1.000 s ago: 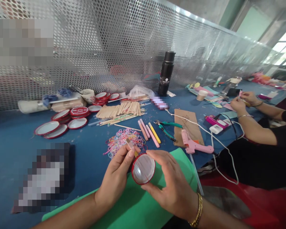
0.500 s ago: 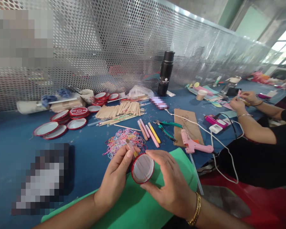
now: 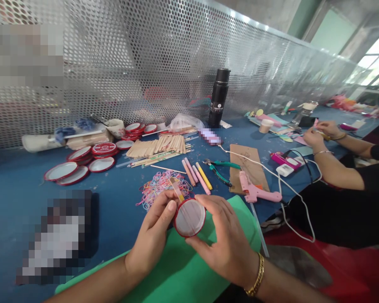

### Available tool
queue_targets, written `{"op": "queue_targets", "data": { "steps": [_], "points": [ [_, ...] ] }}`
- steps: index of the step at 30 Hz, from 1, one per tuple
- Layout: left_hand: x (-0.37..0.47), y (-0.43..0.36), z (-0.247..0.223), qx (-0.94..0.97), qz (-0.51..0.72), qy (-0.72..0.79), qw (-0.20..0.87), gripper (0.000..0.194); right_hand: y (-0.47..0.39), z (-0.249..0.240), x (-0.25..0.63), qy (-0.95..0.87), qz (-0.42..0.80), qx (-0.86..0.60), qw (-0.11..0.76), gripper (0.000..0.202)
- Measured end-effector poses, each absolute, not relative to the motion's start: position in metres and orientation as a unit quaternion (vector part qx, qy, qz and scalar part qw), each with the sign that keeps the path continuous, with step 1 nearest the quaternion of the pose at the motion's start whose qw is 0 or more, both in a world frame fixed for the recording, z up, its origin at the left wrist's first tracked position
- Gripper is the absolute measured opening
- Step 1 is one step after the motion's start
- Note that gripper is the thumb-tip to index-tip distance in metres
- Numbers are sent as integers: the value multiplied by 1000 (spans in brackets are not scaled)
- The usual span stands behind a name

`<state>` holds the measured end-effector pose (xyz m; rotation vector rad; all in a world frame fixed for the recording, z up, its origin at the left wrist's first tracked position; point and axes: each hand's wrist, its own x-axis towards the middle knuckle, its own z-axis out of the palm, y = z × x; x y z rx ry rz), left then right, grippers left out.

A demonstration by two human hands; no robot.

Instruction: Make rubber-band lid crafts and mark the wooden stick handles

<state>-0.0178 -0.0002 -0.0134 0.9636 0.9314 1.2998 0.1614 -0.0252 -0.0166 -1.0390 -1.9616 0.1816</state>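
Above the green sheet (image 3: 177, 269), my right hand (image 3: 227, 240) grips a red-rimmed jar lid (image 3: 190, 217) by its edge, thumb below and fingers above. The lid's pale inside faces me, with thin strands stretched across it. A wooden craft stick (image 3: 176, 188) with a yellowish mark juts from the lid's upper left rim. My left hand (image 3: 156, 225) is closed around the stick's lower end beside the rim, its thumb in front; the far fingers are partly hidden. Just behind lies a heap of coloured rubber bands (image 3: 161, 185).
More lids (image 3: 61, 170), craft sticks (image 3: 158, 145), markers (image 3: 204, 179), pliers (image 3: 219, 172) and a pink glue gun (image 3: 259, 194) lie around. A black bottle (image 3: 219, 99) stands by the perforated metal screen (image 3: 177, 54). At right, another person's hands (image 3: 320, 132) work; a white cable (image 3: 303, 202) hangs over the edge.
The lid and stick have tilted slightly and risen a little, with both hands keeping their hold. Everything on the table stays in place.
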Motion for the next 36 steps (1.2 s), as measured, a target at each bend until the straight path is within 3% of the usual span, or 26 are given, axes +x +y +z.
{"op": "queue_targets", "data": {
  "steps": [10, 21, 28, 36],
  "points": [
    [-15, -1, -7, 473, 527, 385, 592, 24, -24, -14, 154, -780, 27, -443, 440, 70],
    [-11, 0, -2, 437, 555, 408, 578, 30, -22, -4, 137, -779, -17, -459, 427, 63],
    [-12, 2, 5, 462, 547, 457, 529, 25, -21, 7, 144, -790, 80, -430, 431, 82],
    [-15, 10, 1, 490, 567, 472, 466, 30, 15, 14, 138, -726, 233, -433, 481, 50]
  ]
}}
